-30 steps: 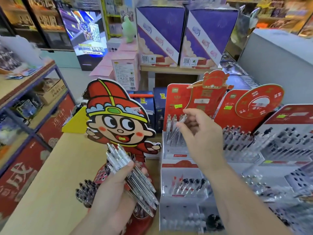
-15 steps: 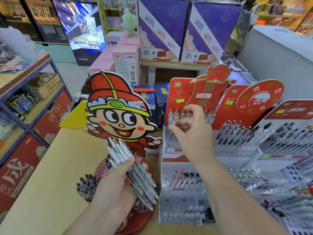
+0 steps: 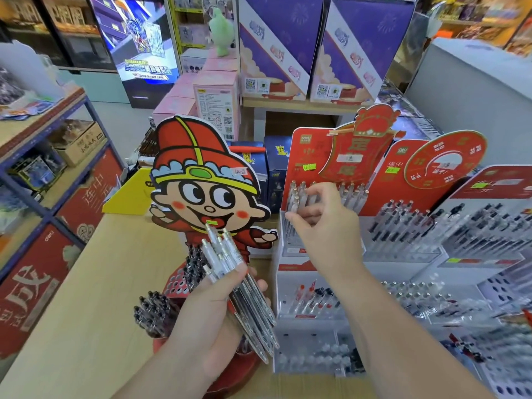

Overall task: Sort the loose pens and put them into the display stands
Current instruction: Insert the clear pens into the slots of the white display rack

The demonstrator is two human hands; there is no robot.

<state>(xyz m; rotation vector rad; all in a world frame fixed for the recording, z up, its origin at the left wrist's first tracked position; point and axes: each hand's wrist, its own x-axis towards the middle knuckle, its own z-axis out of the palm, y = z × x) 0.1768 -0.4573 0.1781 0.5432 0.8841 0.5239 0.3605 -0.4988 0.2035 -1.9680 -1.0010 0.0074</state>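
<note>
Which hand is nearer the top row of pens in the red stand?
Right. The right hand reaches among that top row; the left hand grips a pen bundle lower, by the cartoon cutout.

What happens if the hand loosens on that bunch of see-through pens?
The pens look like smooth hard plastic, fanned out in the left hand, so they'd probably slide apart. Being round, they'd likely roll on the wooden table. They seem stiff, not bendy.

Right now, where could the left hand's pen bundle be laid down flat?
Free: bare wooden tabletop left of the cartoon cutout stand, in front of the yellow box. Crowded: everything right of the cutout, where tiered pen stands sit packed together.
</note>
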